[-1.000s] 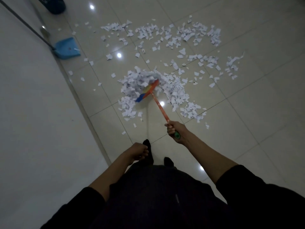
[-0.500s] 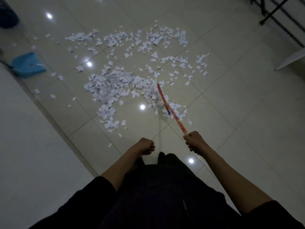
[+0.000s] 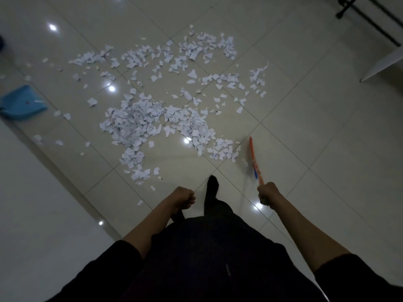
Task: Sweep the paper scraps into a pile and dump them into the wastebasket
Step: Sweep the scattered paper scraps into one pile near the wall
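Orange plastic broom (image 3: 253, 159) in right hand's (image 3: 266, 193) curled fingers; left hand (image 3: 182, 197) fisted, empty; jagged paper scraps (image 3: 139, 125).

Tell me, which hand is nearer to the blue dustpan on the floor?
Left. The left hand hangs curled and empty, on the dustpan's side. The right hand grips the broom farther away.

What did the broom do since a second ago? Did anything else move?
The broom swung out of the big paper heap, back and off to the right side of the scraps, its head blurred near the small clump. The right hand kept its grip on the handle. The left hand stayed curled and empty, and the blue dustpan stayed by the wall.
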`<state>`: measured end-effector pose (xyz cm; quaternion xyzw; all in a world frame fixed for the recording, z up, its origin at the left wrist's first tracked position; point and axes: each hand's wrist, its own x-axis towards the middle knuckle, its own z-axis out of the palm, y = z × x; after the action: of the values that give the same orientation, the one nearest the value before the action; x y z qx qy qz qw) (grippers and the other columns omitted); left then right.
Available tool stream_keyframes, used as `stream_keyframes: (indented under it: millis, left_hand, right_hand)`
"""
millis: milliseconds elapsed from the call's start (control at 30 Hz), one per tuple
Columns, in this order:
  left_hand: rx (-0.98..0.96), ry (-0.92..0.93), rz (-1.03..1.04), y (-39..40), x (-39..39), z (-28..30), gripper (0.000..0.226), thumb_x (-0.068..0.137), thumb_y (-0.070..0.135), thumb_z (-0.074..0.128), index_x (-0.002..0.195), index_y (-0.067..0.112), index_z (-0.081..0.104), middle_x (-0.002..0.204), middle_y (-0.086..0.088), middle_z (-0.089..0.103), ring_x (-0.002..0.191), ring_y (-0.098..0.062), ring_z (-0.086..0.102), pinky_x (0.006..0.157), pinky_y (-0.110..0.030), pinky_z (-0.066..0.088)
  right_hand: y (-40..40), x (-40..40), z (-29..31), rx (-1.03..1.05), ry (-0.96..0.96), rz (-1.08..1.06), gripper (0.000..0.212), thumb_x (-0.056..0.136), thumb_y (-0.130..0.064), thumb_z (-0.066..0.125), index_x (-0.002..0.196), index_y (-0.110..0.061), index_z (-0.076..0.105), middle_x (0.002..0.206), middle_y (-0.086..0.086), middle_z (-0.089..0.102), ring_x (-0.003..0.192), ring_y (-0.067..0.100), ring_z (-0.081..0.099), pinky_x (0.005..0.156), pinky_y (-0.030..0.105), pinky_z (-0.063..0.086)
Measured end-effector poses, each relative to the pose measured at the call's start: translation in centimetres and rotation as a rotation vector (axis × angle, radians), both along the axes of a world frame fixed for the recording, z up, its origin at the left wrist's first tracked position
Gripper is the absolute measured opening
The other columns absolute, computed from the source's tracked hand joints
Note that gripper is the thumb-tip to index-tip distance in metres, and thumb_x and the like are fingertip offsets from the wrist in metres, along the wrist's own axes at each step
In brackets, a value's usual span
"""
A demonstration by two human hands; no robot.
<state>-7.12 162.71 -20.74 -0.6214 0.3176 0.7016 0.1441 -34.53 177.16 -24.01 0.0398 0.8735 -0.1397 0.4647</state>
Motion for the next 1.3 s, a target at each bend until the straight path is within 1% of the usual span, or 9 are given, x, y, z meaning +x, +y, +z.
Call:
stream_keyframes:
  millis: [67, 200, 300, 400, 567, 700, 900, 1133, 1300]
  left_hand:
    - [0.000, -0.020, 0.011, -0.9, -1.3, -0.1, 0.014, 0.095, 0.004, 0.046, 0.082, 0.007, 0.052, 0.074, -0.008, 0.055, 0.061, -0.014, 0.052, 0.051, -0.020, 0.038]
    - [0.011, -0.049, 0.040, -1.8, -3.3, -0.2, 0.004, 0.095, 0.004, 0.047, 0.093, 0.004, 0.050, 0.076, -0.010, 0.053, 0.060, -0.015, 0.050, 0.052, -0.022, 0.036]
    - [0.020, -0.082, 0.066, -2.3, -4.6, -0.1, 0.007, 0.096, 0.006, 0.047, 0.099, 0.001, 0.053, 0.078, -0.010, 0.056, 0.062, -0.016, 0.052, 0.054, -0.023, 0.039]
    - [0.025, -0.103, 0.101, -2.8, -5.4, 0.0, 0.012, 0.096, 0.007, 0.048, 0.104, 0.000, 0.053, 0.079, -0.010, 0.057, 0.063, -0.016, 0.053, 0.053, -0.022, 0.041]
    - [0.023, -0.139, 0.162, -3.7, -6.6, 0.4, 0.013, 0.096, 0.008, 0.048, 0.105, 0.000, 0.053, 0.079, -0.010, 0.057, 0.062, -0.016, 0.054, 0.052, -0.022, 0.041]
    - [0.024, -0.148, 0.188, -4.1, -7.9, 0.4, 0.012, 0.096, 0.008, 0.049, 0.103, 0.000, 0.054, 0.079, -0.010, 0.057, 0.063, -0.016, 0.054, 0.052, -0.021, 0.041]
    - [0.037, -0.138, 0.182, -4.6, -11.2, 0.0, 0.008, 0.096, 0.007, 0.048, 0.097, 0.003, 0.055, 0.078, -0.009, 0.057, 0.064, -0.015, 0.053, 0.054, -0.022, 0.040]
    - [0.011, -0.093, 0.137, -5.8, -14.7, -0.3, 0.007, 0.095, 0.006, 0.048, 0.091, 0.006, 0.054, 0.075, -0.009, 0.056, 0.061, -0.016, 0.053, 0.054, -0.022, 0.040]
    - [0.028, -0.082, 0.091, -5.6, -16.9, -1.1, 0.008, 0.095, 0.006, 0.049, 0.093, 0.003, 0.056, 0.077, -0.010, 0.057, 0.062, -0.017, 0.053, 0.054, -0.024, 0.039]
  right_hand:
    - [-1.3, -1.5, -1.2, 0.023, -0.060, -0.039, 0.026, 0.085, 0.000, 0.047, 0.107, 0.015, 0.051, 0.071, 0.018, 0.052, 0.051, 0.024, 0.047, 0.041, 0.026, 0.037]
    - [-4.9, -1.9, -1.6, -0.055, -0.175, -0.161, 0.019, 0.096, -0.001, 0.044, 0.113, 0.007, 0.048, 0.065, 0.012, 0.047, 0.043, 0.017, 0.041, 0.032, 0.016, 0.033]
    - [-7.6, -1.9, -2.2, -0.131, -0.277, -0.243, 0.013, 0.099, -0.006, 0.044, 0.107, 0.004, 0.047, 0.064, 0.009, 0.046, 0.034, 0.011, 0.039, 0.031, 0.017, 0.031]
    - [-10.1, -1.6, -3.0, -0.176, -0.353, -0.313, 0.010, 0.099, -0.005, 0.041, 0.097, 0.000, 0.049, 0.063, 0.008, 0.043, 0.042, 0.011, 0.036, 0.031, 0.017, 0.031]
    - [-14.6, -1.6, -3.2, -0.227, -0.468, -0.315, 0.014, 0.097, -0.004, 0.040, 0.085, -0.005, 0.049, 0.061, 0.005, 0.042, 0.045, 0.011, 0.033, 0.031, 0.019, 0.030]
    - [-18.1, -2.2, -2.7, -0.296, -0.603, -0.354, 0.013, 0.099, -0.003, 0.035, 0.090, -0.006, 0.045, 0.063, 0.003, 0.038, 0.033, 0.006, 0.031, 0.029, 0.016, 0.027]
    - [-20.2, -4.9, -1.5, -0.393, -0.776, -0.305, 0.008, 0.100, -0.010, 0.044, 0.099, -0.004, 0.049, 0.052, -0.002, 0.044, 0.035, 0.003, 0.033, 0.030, 0.014, 0.028]
    - [-17.0, -7.9, -0.1, -0.433, -0.364, 0.299, 0.018, 0.096, -0.021, 0.050, 0.090, -0.006, 0.058, 0.063, 0.005, 0.048, 0.044, 0.012, 0.038, 0.039, 0.021, 0.033]
    - [-13.5, -12.5, -0.1, -0.374, -0.119, 0.413, 0.022, 0.094, -0.022, 0.048, 0.077, -0.008, 0.056, 0.064, 0.009, 0.053, 0.047, 0.020, 0.046, 0.041, 0.025, 0.041]
